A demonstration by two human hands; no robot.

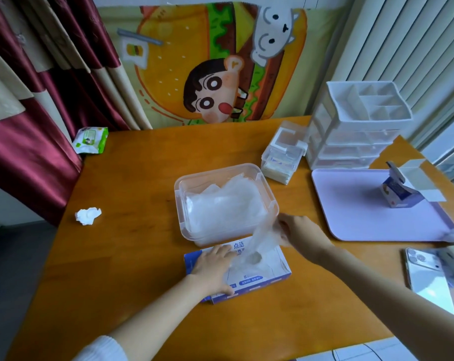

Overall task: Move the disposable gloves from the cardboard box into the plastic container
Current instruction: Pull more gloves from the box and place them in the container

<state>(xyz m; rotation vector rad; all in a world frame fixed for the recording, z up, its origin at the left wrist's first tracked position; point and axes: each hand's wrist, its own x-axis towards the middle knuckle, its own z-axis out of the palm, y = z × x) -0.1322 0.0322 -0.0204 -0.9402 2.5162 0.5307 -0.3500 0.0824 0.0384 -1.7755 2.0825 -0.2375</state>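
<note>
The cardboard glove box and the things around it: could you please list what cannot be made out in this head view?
- How many gloves remain in the cardboard box: head view, left hand and the glove pulled by the right hand cover its opening.
- Box print: partly covered, too small to read.
- Phone: lower corner cut off by the right edge.
- Drawer unit contents: frosted fronts hide them.

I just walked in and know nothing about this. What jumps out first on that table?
Mid-table, the clear plastic container piled with filmy gloves draws the eye. Just in front, the right hand pulls a transparent glove up from the blue-and-white cardboard box, while the left hand presses flat on the box. Behind the table hangs a bright cartoon hamburger cloth.
</note>
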